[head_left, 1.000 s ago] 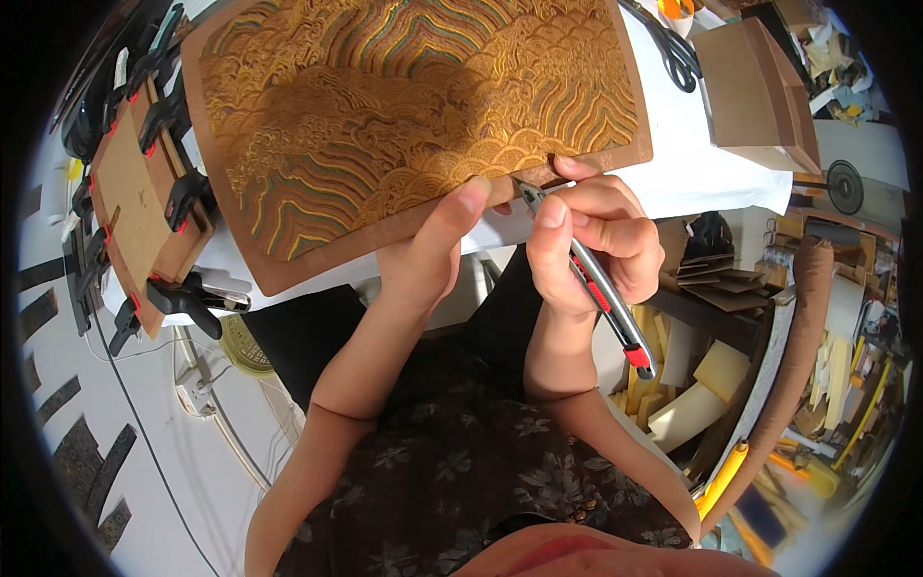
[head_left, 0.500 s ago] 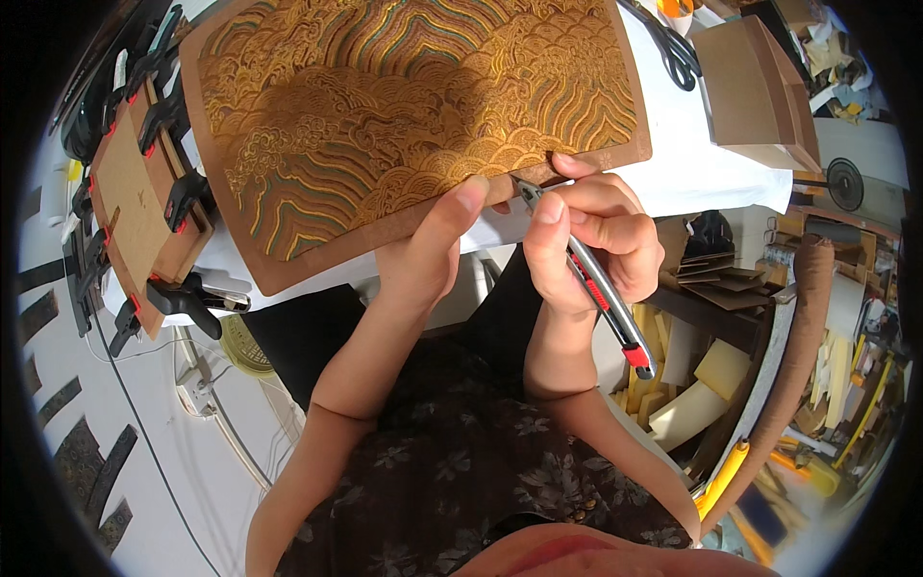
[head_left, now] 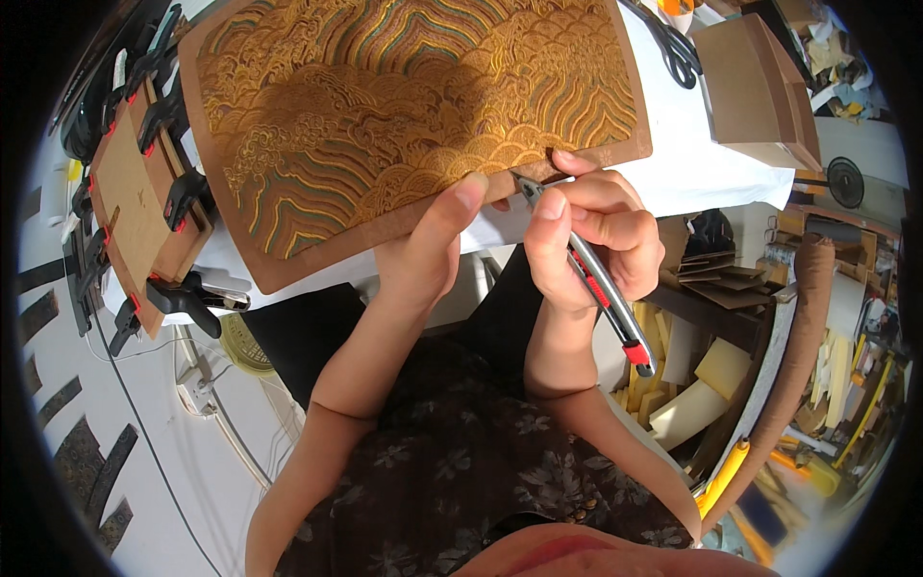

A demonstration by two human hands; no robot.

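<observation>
A brown leather-like panel (head_left: pixel 336 248) carries a raised wave pattern in gold, brown and green. Its near edge is pinched by my left hand (head_left: pixel 430 236), thumb on top and the other fingers mostly hidden underneath. Closed around a silver and red utility knife (head_left: pixel 608 300), my right hand (head_left: pixel 601 236) is just to the right of the left one. The knife slants, its tip touching or very close to the panel's near border, its butt end toward me. One fingertip of the right hand rests on the border beside the tip.
White cloth or paper (head_left: pixel 711 173) covers the table under the panel. On the left, boards (head_left: pixel 135 207) are held by several black clamps (head_left: pixel 183 200). A brown box (head_left: pixel 755 91) and a coiled black cable (head_left: pixel 678 58) sit at the right. Yellow foam pieces (head_left: pixel 697 394) lie lower right.
Almost nothing differs. The knife's butt end has shifted very slightly, while both hands and the panel keep their places.
</observation>
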